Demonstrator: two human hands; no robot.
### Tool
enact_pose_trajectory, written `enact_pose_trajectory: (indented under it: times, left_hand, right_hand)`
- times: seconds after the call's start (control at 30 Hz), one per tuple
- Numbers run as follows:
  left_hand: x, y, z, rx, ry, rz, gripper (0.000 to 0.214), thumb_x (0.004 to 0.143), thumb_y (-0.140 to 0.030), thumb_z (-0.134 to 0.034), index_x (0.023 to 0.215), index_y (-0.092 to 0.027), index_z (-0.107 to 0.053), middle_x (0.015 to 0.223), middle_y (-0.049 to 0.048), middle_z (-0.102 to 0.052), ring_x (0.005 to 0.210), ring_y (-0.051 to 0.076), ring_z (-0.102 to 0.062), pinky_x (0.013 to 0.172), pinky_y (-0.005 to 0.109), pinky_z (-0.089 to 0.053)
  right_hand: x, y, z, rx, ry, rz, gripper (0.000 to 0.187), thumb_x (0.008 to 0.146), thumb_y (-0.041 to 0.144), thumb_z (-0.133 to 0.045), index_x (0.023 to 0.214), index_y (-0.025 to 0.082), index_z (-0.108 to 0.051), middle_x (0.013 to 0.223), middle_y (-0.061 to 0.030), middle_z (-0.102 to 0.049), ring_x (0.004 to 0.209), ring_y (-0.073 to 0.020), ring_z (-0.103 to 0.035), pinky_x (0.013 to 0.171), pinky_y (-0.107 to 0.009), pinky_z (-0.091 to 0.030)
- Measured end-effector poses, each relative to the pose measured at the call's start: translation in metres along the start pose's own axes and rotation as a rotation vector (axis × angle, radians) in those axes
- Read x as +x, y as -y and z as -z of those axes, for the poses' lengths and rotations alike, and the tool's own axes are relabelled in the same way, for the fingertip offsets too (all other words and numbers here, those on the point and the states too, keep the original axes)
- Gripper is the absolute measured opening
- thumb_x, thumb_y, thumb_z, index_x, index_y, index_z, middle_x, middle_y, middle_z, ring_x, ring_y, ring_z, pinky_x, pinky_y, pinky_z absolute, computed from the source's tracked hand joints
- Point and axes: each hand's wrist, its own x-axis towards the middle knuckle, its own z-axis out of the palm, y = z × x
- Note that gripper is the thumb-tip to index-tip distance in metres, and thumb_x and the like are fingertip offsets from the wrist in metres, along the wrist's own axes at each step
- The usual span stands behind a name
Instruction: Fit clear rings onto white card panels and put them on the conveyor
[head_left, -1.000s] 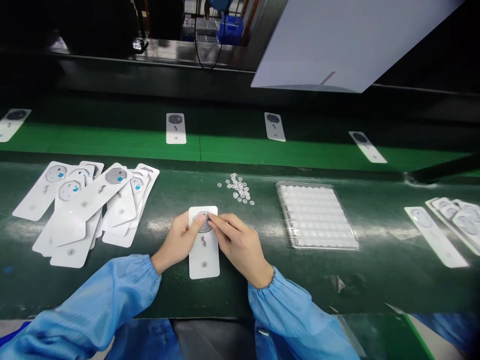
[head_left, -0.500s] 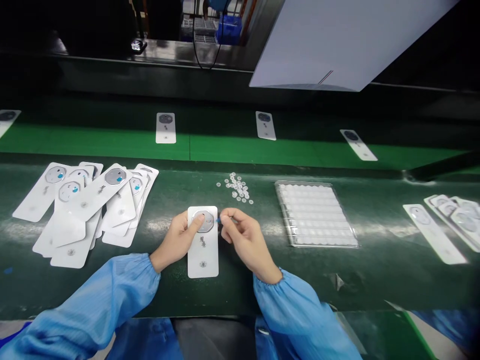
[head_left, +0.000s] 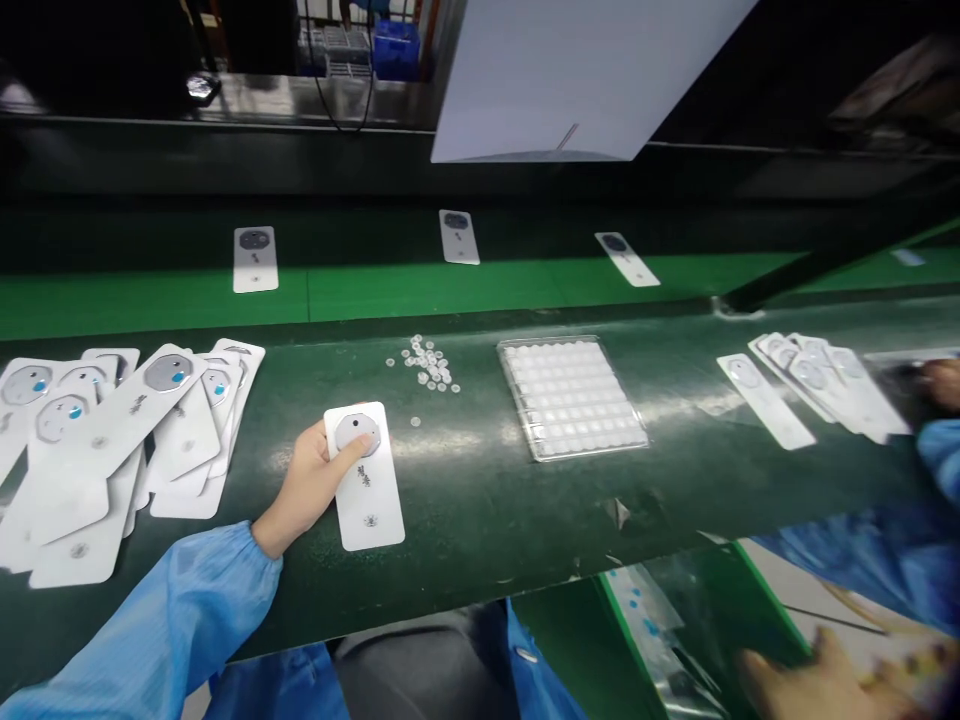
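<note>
The left hand [head_left: 307, 480] holds a white card [head_left: 369, 510] on the dark green bench [head_left: 480, 500], its thumb [head_left: 349, 452] lying across a round grey disc [head_left: 357, 434] near the card's top end. The other fingers pass out of sight behind the card's left edge, so they are closed on it rather than spread wide. The right hand cannot be picked out for sure, so the state of its fingers cannot be told. A blurred hand [head_left: 817, 685] sits low at the right, below the bench edge, over a plastic sheet [head_left: 675, 640], and another hand [head_left: 941, 385] shows at the far right edge. Left of the thumb, just beside the hand, lies a loose overlapping pile of similar cards [head_left: 127, 440]. Beyond the fingertips is a small scatter of clear round pieces [head_left: 424, 365], and farther right stands a clear blister tray [head_left: 570, 397] with rows of white pockets. Well right of the fingers lie more cards [head_left: 817, 385], and beyond the thumb single cards [head_left: 255, 260] sit on a bright green belt.
</note>
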Motion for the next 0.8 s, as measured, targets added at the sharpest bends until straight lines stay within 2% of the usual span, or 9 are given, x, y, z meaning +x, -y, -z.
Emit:
enact_pose_trajectory:
  times: [0.07, 0.13, 0.2, 0.27, 0.4, 0.5, 0.63, 0.7, 0.8]
  left_hand:
    - [0.001, -0.002, 0.0, -0.021, 0.013, -0.011, 0.047, 0.079, -0.043, -0.083, 0.111, -0.012, -0.068, 0.102, 0.0134, -0.078, 0.083, 0.026, -0.075, 0.07, 0.034, -0.06]
    - [0.0, -0.004, -0.001, -0.038, 0.029, -0.029, 0.048, 0.079, -0.041, -0.084, 0.114, -0.012, -0.068, 0.107, 0.0138, -0.078, 0.088, 0.027, -0.076, 0.074, 0.035, -0.061]
    - [-0.001, -0.006, -0.001, -0.034, 0.04, -0.038, 0.052, 0.078, -0.04, -0.085, 0.117, -0.011, -0.067, 0.109, 0.0145, -0.078, 0.092, 0.028, -0.076, 0.076, 0.035, -0.061]
    - [-0.002, -0.005, -0.001, -0.014, 0.048, -0.049, 0.057, 0.078, -0.039, -0.085, 0.123, -0.011, -0.065, 0.111, 0.0151, -0.078, 0.094, 0.028, -0.076, 0.076, 0.035, -0.061]
    - [-0.002, 0.0, 0.002, -0.002, 0.043, -0.079, 0.066, 0.079, -0.039, -0.084, 0.134, -0.013, -0.06, 0.113, 0.0141, -0.077, 0.098, 0.028, -0.075, 0.081, 0.035, -0.06]
    - [-0.001, 0.002, 0.003, 0.009, 0.033, -0.076, 0.07, 0.079, -0.04, -0.084, 0.137, -0.013, -0.058, 0.114, 0.0145, -0.077, 0.1, 0.03, -0.075, 0.081, 0.035, -0.059]
    - [-0.001, 0.001, 0.002, 0.003, 0.017, -0.072, 0.067, 0.079, -0.04, -0.084, 0.135, -0.012, -0.06, 0.112, 0.0153, -0.078, 0.099, 0.03, -0.075, 0.079, 0.035, -0.059]
    - [-0.001, 0.0, 0.001, -0.012, 0.026, -0.07, 0.068, 0.08, -0.039, -0.083, 0.137, -0.011, -0.059, 0.112, 0.0153, -0.078, 0.098, 0.029, -0.075, 0.079, 0.034, -0.059]
    - [0.0, 0.002, 0.0, -0.042, 0.028, -0.067, 0.079, 0.081, -0.036, -0.083, 0.148, -0.012, -0.049, 0.113, 0.0153, -0.077, 0.099, 0.028, -0.075, 0.08, 0.033, -0.06]
  right_hand:
    - [0.003, 0.03, -0.023, -0.171, -0.331, -0.11, 0.028, 0.097, 0.05, -0.052, 0.097, 0.036, -0.077, 0.069, -0.0096, -0.066, 0.067, -0.0313, -0.068, 0.055, -0.044, -0.05]
    - [0.019, 0.077, -0.059, -0.137, -0.405, -0.001, 0.026, 0.098, 0.04, -0.057, 0.109, 0.026, -0.076, 0.095, -0.0148, -0.074, 0.085, -0.0323, -0.071, 0.075, -0.048, -0.056]
    - [0.043, 0.127, -0.101, 0.085, -0.232, 0.292, 0.022, 0.1, 0.033, -0.058, 0.107, 0.024, -0.077, 0.1, -0.0105, -0.076, 0.086, -0.0265, -0.073, 0.08, -0.042, -0.059]
    - [0.069, 0.17, -0.142, 0.153, -0.046, 0.478, 0.026, 0.104, 0.028, -0.052, 0.112, 0.023, -0.077, 0.102, -0.0091, -0.075, 0.089, -0.0222, -0.072, 0.082, -0.035, -0.059]
    - [0.097, 0.207, -0.187, -0.019, 0.08, 0.594, 0.032, 0.107, 0.028, -0.047, 0.111, 0.018, -0.077, 0.095, -0.0096, -0.072, 0.08, -0.0196, -0.07, 0.071, -0.03, -0.058]
    - [0.086, 0.198, -0.183, -0.079, 0.09, 0.697, 0.032, 0.107, 0.025, -0.047, 0.108, 0.015, -0.077, 0.093, -0.0091, -0.072, 0.078, -0.019, -0.068, 0.069, -0.03, -0.056]
    - [0.049, 0.175, -0.152, -0.136, 0.144, 0.944, 0.028, 0.106, 0.017, -0.048, 0.117, 0.012, -0.073, 0.108, -0.0122, -0.075, 0.083, -0.0201, -0.066, 0.075, -0.033, -0.054]
    - [0.031, 0.167, -0.138, -0.18, 0.201, 0.986, 0.031, 0.105, 0.03, -0.055, 0.124, 0.01, -0.07, 0.123, -0.0163, -0.073, 0.087, -0.0226, -0.065, 0.075, -0.037, -0.051]
    - [0.012, 0.162, -0.127, -0.147, 0.275, 0.997, 0.061, 0.096, 0.06, -0.061, 0.127, 0.007, -0.067, 0.131, -0.0218, -0.068, 0.087, -0.0255, -0.063, 0.074, -0.041, -0.048]
